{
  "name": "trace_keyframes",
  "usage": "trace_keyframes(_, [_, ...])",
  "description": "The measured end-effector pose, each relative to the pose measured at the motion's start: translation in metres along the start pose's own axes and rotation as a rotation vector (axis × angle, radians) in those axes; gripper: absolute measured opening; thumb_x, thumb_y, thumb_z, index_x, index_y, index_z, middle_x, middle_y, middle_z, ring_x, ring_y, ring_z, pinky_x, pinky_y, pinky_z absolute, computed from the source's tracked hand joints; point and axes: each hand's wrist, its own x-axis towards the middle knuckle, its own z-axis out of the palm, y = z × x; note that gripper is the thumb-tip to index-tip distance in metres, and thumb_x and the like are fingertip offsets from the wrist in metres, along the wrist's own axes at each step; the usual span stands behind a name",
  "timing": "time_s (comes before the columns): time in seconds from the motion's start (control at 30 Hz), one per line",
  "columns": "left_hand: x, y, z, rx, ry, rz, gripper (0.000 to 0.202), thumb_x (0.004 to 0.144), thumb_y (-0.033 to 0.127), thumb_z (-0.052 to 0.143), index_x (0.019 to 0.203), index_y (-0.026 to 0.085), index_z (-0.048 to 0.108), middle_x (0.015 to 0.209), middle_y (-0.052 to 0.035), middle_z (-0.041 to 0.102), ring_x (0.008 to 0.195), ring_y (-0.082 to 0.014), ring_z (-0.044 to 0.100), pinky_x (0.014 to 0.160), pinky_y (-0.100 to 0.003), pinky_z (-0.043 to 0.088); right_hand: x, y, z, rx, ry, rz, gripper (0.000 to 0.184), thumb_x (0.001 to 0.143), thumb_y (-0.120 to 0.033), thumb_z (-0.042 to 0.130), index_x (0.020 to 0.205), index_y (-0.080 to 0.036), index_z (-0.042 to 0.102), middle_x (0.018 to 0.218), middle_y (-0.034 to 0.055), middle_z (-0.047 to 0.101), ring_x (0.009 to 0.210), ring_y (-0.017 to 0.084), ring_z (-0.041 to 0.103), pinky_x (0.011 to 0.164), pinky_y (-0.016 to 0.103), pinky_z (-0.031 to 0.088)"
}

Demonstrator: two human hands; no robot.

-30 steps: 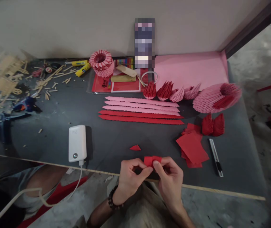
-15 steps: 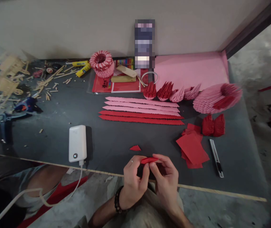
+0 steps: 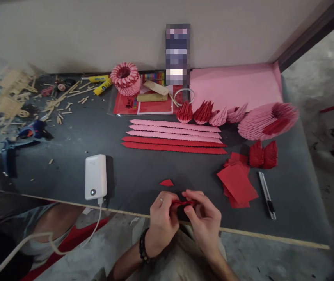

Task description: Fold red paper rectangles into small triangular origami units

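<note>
At the table's front edge, my left hand is closed on a small folded piece of red paper, which I see nearly edge-on. My right hand is curled round the paper's other end, thumb below and fingertips above; part of the paper is hidden by the fingers. Just beyond them lies a folded red paper triangle. To the right is a loose stack of red paper rectangles, with a utility knife beside it.
Rows of interlocked pink and red folded pieces lie ahead. A pink folded-paper model stands far right, a ringed one at the back. A white power bank with a cable and wood scraps lie left.
The red paper has turned from showing its face to nearly edge-on. My right thumb and fingers have spread further apart, and my left hand has shifted slightly left. The table things are unmoved.
</note>
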Motion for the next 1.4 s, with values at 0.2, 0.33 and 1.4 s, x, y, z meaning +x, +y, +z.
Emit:
trace_keyframes(0.2, [-0.001, -0.005, 0.000, -0.006, 0.053, 0.079, 0.029, 0.084, -0.004, 0.053, 0.093, 0.023, 0.060, 0.088, -0.0040, 0.069, 0.083, -0.0210, 0.065, 0.074, -0.034, 0.055, 0.012, -0.008, -0.017, -0.286, -0.124, -0.285, 0.017, 0.083, -0.014, 0.076, 0.095, -0.027, 0.078, 0.084, -0.0002, 0.077, 0.083, 0.017, 0.065, 0.074, 0.033, 0.054])
trace_keyframes(0.33, [-0.001, -0.006, 0.000, -0.028, 0.044, 0.098, 0.036, 0.085, -0.005, 0.052, 0.098, 0.026, 0.066, 0.092, -0.0056, 0.073, 0.088, -0.0238, 0.068, 0.080, -0.039, 0.058, 0.010, -0.012, -0.014, -0.345, -0.095, -0.337, 0.017, 0.084, -0.011, 0.071, 0.088, -0.026, 0.076, 0.083, -0.0013, 0.078, 0.079, 0.018, 0.068, 0.073, 0.034, 0.056])
trace_keyframes(1.4, [0.005, 0.012, -0.013, -0.699, -0.014, -0.438, 0.032, 0.097, 0.041, 0.061, 0.084, 0.019, 0.082, 0.076, -0.0069, 0.077, 0.070, -0.0212, 0.067, 0.068, -0.032, 0.052, -0.005, -0.004, -0.003, -0.096, 0.112, 0.124, 0.010, 0.082, -0.030, 0.079, 0.093, -0.031, 0.079, 0.084, -0.0010, 0.078, 0.071, 0.016, 0.071, 0.063, 0.027, 0.059])
